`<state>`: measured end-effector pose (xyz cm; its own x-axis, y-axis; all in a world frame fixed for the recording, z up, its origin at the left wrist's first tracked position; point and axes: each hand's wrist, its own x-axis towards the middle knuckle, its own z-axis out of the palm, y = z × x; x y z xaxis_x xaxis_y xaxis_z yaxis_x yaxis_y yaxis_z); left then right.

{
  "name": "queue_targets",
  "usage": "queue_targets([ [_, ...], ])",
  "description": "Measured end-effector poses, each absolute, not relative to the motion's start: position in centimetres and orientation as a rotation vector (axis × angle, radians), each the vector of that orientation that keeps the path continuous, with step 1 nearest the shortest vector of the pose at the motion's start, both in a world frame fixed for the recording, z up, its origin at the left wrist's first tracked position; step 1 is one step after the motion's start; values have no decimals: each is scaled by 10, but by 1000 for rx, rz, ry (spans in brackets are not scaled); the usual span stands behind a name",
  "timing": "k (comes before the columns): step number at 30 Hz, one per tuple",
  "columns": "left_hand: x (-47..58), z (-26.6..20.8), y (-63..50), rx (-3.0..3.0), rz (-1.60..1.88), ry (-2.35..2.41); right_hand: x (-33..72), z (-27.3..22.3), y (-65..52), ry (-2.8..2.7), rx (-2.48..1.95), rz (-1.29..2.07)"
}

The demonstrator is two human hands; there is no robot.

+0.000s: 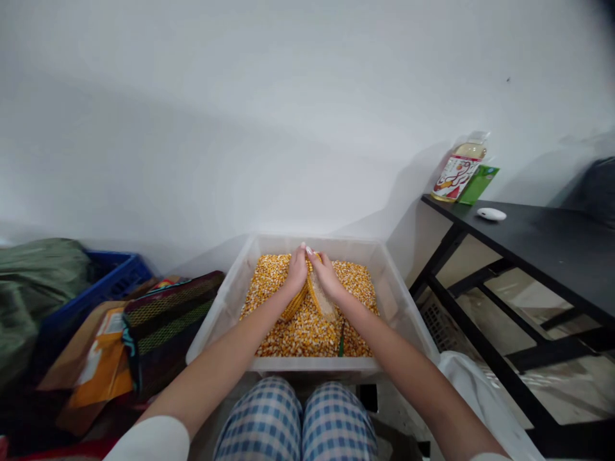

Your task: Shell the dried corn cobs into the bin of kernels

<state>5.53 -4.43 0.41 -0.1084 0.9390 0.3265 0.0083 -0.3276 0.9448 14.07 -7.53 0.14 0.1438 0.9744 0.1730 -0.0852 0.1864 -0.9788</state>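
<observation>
Over a translucent plastic tub (314, 365), both hands meet above a deep layer of loose yellow corn kernels (358, 282). My left hand (296, 272) is wrapped round a corn cob (295, 306) that still bears rows of yellow kernels. In my right hand (327, 274) is a second, partly stripped corn cob (323, 301), its pale core showing along one side. The two cobs lie close together, pointing down toward me, and my fingertips nearly touch at the top. A thin green strip (341, 342) sticks out of the kernels near the front.
To the right stands a black table (542, 246) with a bottle (460, 169), a green packet (479, 184) and a white oval object (491, 214). On the left are a blue crate (115, 278) and a dark mesh bag (168, 320). A white wall rises behind the tub.
</observation>
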Motion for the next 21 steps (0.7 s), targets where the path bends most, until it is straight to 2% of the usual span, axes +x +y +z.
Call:
queue_targets([
  [6, 56, 14, -54, 1430, 1572, 1157, 139, 7, -80, -1178, -1068, 885],
  [16, 58, 15, -56, 1425, 1513, 1081, 136, 9, -78, -995, -995, 1000],
  [21, 61, 11, -46, 1379, 1417, 990, 137, 6, -74, -983, -982, 956],
])
